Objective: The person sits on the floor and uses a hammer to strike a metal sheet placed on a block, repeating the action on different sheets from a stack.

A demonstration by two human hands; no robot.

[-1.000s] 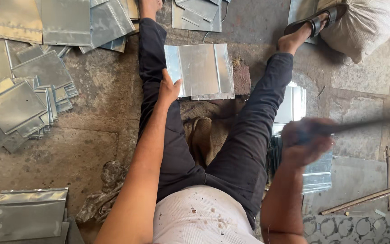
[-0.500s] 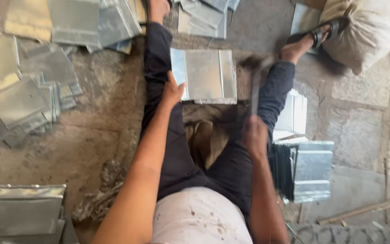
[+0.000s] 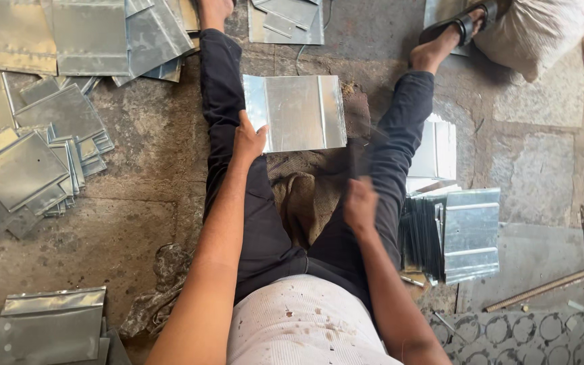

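Observation:
A shiny folded metal sheet (image 3: 299,111) lies flat on the ground between my spread legs. My left hand (image 3: 248,138) grips its left edge, thumb on top. My right hand (image 3: 361,203) hovers just below the sheet's right corner, closed on the handle of a dark hammer (image 3: 357,159). The hammer is blurred by motion, and its head shows near the sheet's lower right edge. Whether it touches the sheet I cannot tell.
Stacks of metal sheets lie at the left (image 3: 28,162), top left (image 3: 103,34), bottom left (image 3: 49,328) and beside my right leg (image 3: 461,233). Brown cloth (image 3: 305,196) lies under the sheet. A white sack (image 3: 535,30) sits top right, a metal rod (image 3: 549,287) at lower right.
My right hand swung from a raised spot out at the right down and in toward the sheet with the hammer. My left hand stayed on the sheet's left edge.

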